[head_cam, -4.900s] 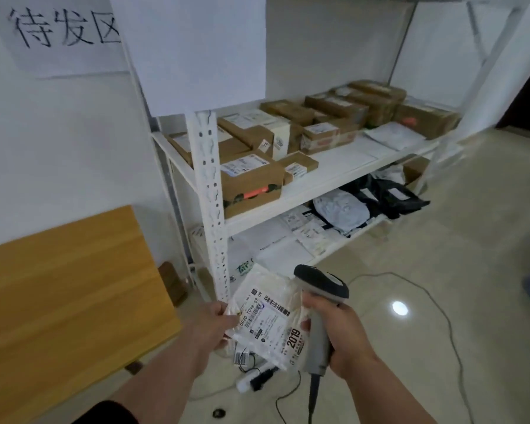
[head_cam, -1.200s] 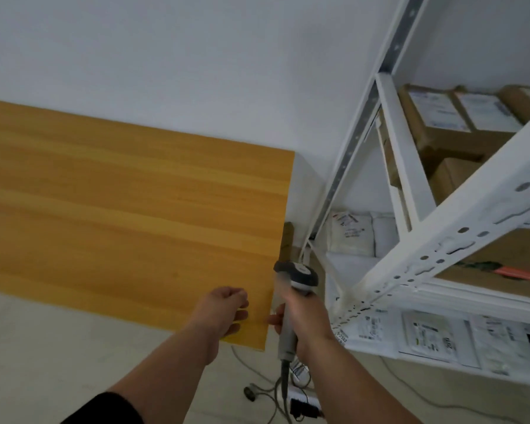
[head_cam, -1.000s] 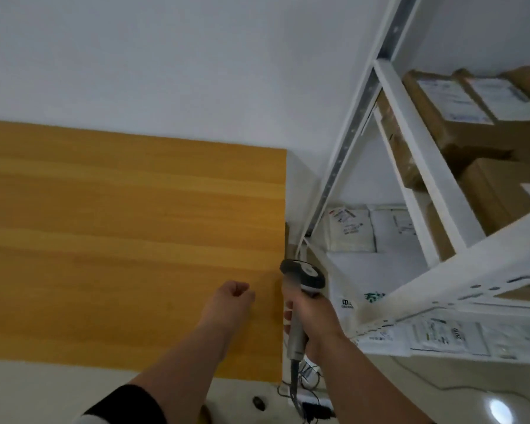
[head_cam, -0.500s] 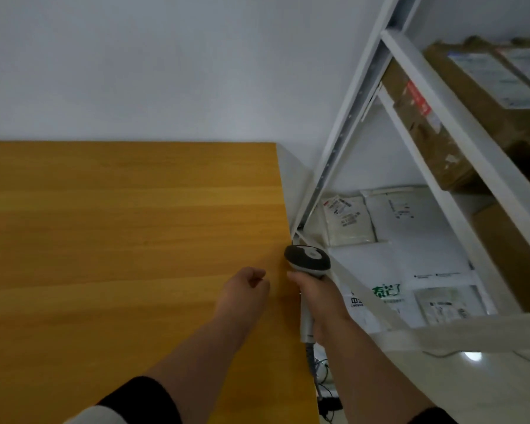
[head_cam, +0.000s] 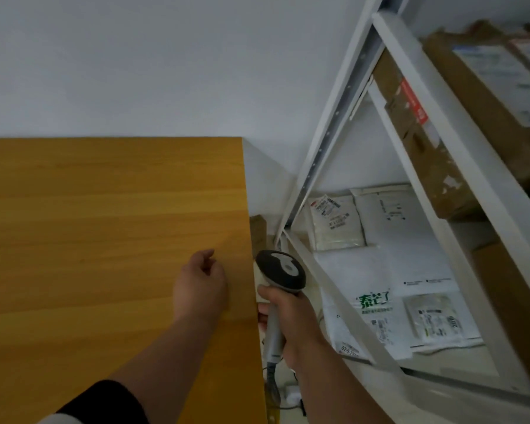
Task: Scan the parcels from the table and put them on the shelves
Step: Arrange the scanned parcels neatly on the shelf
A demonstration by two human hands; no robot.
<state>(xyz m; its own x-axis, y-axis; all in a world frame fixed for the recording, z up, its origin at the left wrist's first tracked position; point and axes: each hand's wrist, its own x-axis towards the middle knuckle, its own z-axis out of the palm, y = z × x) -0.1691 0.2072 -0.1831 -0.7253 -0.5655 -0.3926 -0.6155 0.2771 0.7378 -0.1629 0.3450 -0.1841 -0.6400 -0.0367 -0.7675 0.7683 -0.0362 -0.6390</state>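
My right hand [head_cam: 288,319] grips a grey and black barcode scanner [head_cam: 280,273] by its handle, just right of the wooden table's [head_cam: 104,240] right edge. My left hand [head_cam: 201,284] hovers over the bare tabletop near that edge, fingers loosely curled, holding nothing. No parcel lies on the visible part of the table. On the white shelf rack [head_cam: 435,154], white mailer bags [head_cam: 374,289] lie on the lower shelf and cardboard boxes [head_cam: 416,133] stand on the shelf above.
A white wall stands behind the table. The rack's diagonal brace [head_cam: 343,307] runs close to my right hand. The scanner's cable [head_cam: 273,390] drops toward the floor between table and rack.
The view has swung from the shelves to the table. The white bag my left hand held 4.9 s ago is gone from it. Both hands have come up to the table's right edge.
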